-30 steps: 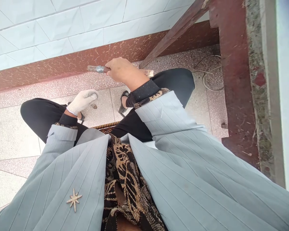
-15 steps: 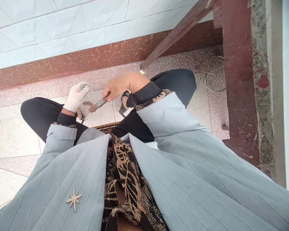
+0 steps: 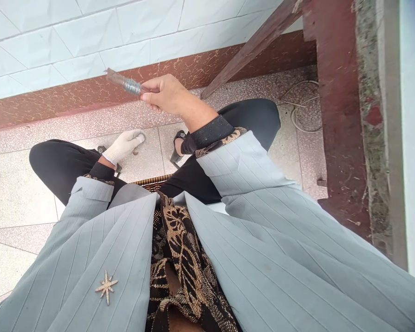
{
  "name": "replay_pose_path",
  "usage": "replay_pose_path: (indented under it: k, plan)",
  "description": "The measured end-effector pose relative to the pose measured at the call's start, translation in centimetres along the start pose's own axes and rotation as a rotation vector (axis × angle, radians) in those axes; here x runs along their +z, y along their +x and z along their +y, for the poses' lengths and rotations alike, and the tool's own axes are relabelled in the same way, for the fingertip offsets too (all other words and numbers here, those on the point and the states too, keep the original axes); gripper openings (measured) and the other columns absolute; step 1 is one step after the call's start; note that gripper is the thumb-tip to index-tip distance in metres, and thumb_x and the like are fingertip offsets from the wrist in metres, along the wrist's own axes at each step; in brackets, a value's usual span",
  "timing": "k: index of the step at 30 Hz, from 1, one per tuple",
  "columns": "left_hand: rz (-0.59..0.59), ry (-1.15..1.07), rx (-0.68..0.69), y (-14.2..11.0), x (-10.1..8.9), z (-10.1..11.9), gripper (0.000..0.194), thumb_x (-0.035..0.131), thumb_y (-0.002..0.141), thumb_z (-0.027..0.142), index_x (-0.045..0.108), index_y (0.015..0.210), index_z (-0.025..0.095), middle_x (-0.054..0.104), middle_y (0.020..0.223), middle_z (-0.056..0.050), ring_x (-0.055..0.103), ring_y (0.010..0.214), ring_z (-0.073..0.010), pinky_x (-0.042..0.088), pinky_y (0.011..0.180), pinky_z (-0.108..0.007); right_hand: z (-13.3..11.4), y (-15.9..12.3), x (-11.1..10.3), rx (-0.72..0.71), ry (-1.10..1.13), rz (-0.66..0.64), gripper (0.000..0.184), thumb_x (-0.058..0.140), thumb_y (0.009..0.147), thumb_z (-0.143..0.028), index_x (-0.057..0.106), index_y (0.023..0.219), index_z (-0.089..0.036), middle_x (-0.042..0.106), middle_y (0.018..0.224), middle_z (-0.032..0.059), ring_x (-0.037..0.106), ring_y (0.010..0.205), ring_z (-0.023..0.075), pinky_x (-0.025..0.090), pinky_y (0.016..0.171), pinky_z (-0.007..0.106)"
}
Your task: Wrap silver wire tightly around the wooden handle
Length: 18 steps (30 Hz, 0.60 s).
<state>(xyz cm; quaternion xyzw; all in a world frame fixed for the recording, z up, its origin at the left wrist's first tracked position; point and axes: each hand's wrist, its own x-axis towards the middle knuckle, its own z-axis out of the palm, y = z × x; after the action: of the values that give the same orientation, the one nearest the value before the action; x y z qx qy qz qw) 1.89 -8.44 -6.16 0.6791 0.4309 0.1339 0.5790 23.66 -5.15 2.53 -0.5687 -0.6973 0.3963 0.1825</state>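
Note:
My right hand [image 3: 166, 94], bare, is closed round one end of a short brown wooden stick [image 3: 114, 77]. Silver wire [image 3: 132, 86] is wound in a band about the stick, just beyond my fingertips. The stick's free end points left, in front of the wall's brown base. Lower and to the left, my left hand [image 3: 124, 145] wears a white knit glove, its fingers curled closed. A small brown bit [image 3: 135, 151] shows beneath the gloved fingers; what it is, and how it is held, I cannot make out.
A wooden post [image 3: 242, 55] slants down to the floor by the tiled wall [image 3: 152, 27]. A dark red wooden frame [image 3: 339, 115] stands at the right, beside a coil of pale cable [image 3: 299, 124]. A woven seat edge [image 3: 155, 182] shows between my legs.
My right hand has raised the wire-wrapped stick up and leftward, from near the glove to before the wall base. My gloved left hand has shifted right and slightly down, still closed.

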Motion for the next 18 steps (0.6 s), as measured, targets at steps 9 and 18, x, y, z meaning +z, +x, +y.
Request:
replay_pose_path:
  k: [9, 18]
  plan:
    - [0.232, 0.187, 0.072, -0.9, -1.4, 1.7, 0.018, 0.054, 0.093, 0.023, 0.068, 0.082, 0.018, 0.062, 0.071, 0.0, 0.057, 0.072, -0.0142, 0.046, 0.069, -0.027, 0.4, 0.6, 2.0, 0.164, -0.478, -0.553, 0.009, 0.076, 0.087, 0.001, 0.076, 0.081, -0.006, 0.06, 0.062, 0.0017, 0.062, 0.081, 0.0164, 0.044, 0.085, 0.03]
    - [0.322, -0.027, 0.097, -0.1, -1.7, 0.7, 0.029, 0.056, 0.103, 0.029, 0.062, 0.076, 0.019, 0.055, 0.063, 0.0, 0.051, 0.06, -0.0127, 0.044, 0.061, -0.027, 0.2, -0.6, -1.5, -0.176, 0.221, -0.383, 0.018, 0.068, 0.094, -0.013, 0.078, 0.109, -0.011, 0.061, 0.073, -0.0068, 0.049, 0.068, 0.0047, 0.036, 0.071, 0.022]
